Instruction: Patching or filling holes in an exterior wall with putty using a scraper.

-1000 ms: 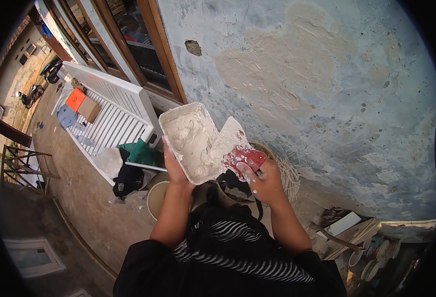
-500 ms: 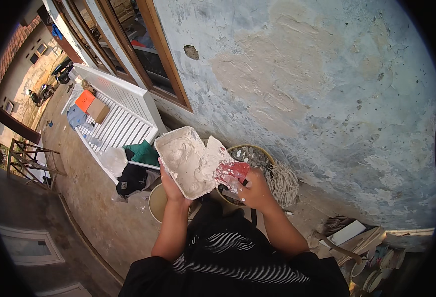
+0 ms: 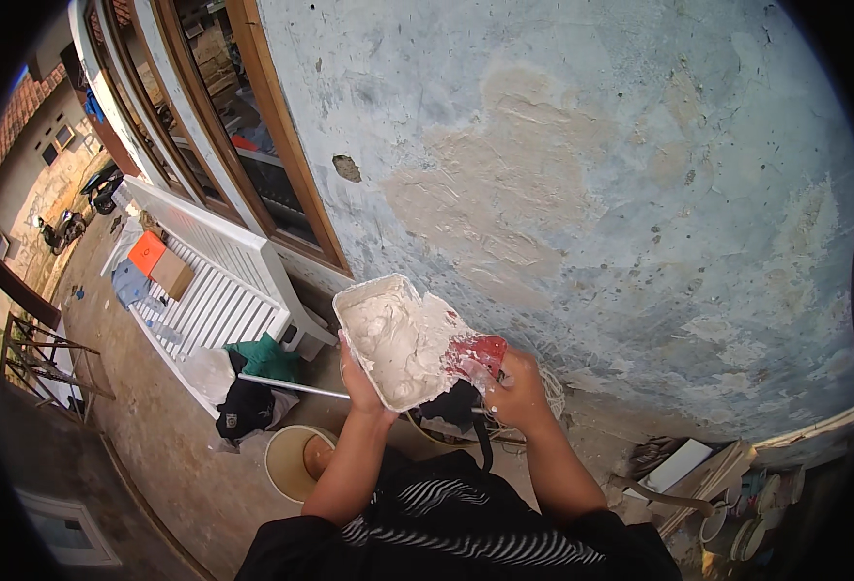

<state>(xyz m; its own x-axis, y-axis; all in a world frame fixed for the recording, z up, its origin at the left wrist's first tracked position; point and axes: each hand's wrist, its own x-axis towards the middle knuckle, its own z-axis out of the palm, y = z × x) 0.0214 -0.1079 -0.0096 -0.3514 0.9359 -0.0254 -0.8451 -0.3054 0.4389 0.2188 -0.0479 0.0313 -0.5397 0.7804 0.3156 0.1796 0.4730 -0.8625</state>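
My left hand [image 3: 361, 380] supports a white rectangular tub [image 3: 350, 334] from its left side and underneath. Soft beige putty [image 3: 388, 334] fills the tub and is heaped toward its right side. Closed around a red putty knife [image 3: 477, 354], my right hand [image 3: 519, 392] keeps the smeared blade against the putty at the tub's right edge. White smears mark the fingers of that hand. Beyond the tub rises a worn blue wall [image 3: 717, 223] with a rough beige patch [image 3: 504, 184] on it.
A white slatted bench [image 3: 218, 315] at the left bears an orange box [image 3: 148, 252] and a green cloth [image 3: 262, 358]. A pale bucket [image 3: 277, 465] stands by my left forearm. Brown-framed windows [image 3: 252, 107] line the wall. Boards [image 3: 713, 484] lie at the lower right.
The view has shifted, so the wall and bench sit farther left. Both hands, with tub and knife, appear lower and to the right. More of the pale bucket shows.
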